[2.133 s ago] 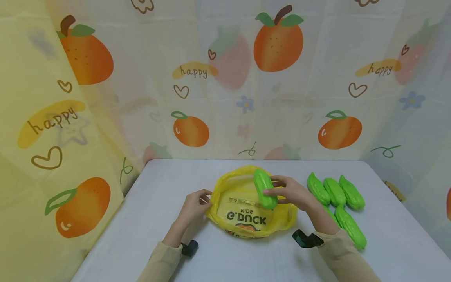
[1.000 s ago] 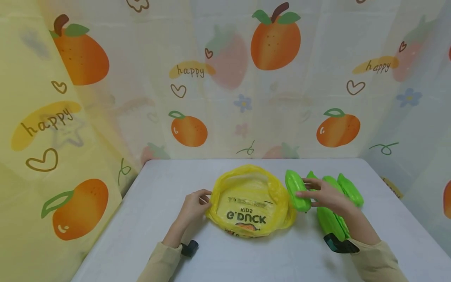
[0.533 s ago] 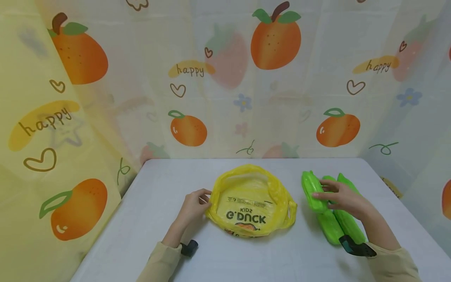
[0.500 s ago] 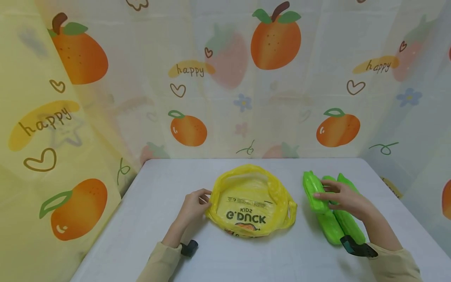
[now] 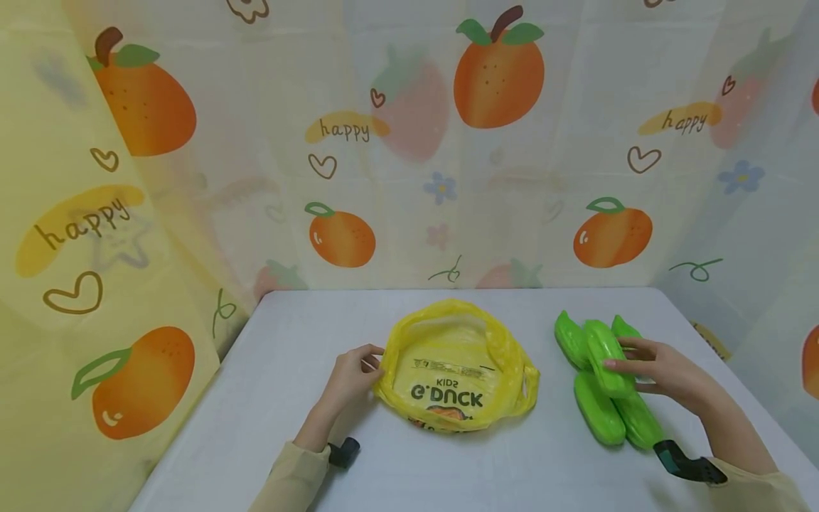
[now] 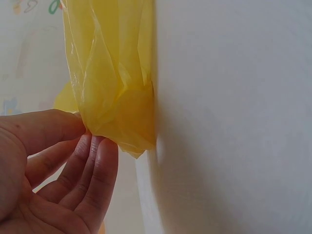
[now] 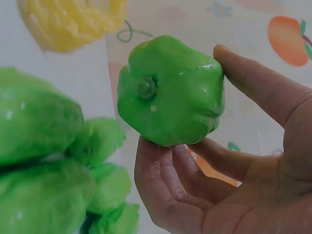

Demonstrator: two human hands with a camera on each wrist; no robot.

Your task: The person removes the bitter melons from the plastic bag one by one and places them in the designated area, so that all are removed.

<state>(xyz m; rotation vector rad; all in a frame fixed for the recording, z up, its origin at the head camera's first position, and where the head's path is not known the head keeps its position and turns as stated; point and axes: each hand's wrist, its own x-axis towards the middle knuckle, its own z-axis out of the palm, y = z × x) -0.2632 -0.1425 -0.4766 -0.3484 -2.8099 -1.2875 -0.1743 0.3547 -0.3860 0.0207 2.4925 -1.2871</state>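
A yellow plastic bag (image 5: 448, 355) printed "B.Duck KIDS" lies spread with its mouth open at mid-table. Its left rim is pinched between the thumb and fingers of my left hand (image 5: 354, 377); the left wrist view shows thumb and fingertips meeting at the bag's crumpled edge (image 6: 109, 112). My right hand (image 5: 665, 366) holds a long, glossy green toy vegetable (image 5: 606, 359), thumb on one side and fingers on the other. In the right wrist view its lobed end (image 7: 170, 90) with a small stem nub faces me. It is over several similar green pieces (image 5: 599, 409), partly covering them.
The other green pieces (image 5: 569, 340) lie close together at the right of the white table (image 5: 307, 320). A fruit-printed curtain (image 5: 409, 178) stands behind the table and along its sides. A dark wrist camera (image 5: 687, 466) sits at the right cuff.
My right hand has carried the green toy vegetable rightward, from over the bag to over the other green pieces. My left hand stays at the bag's rim.
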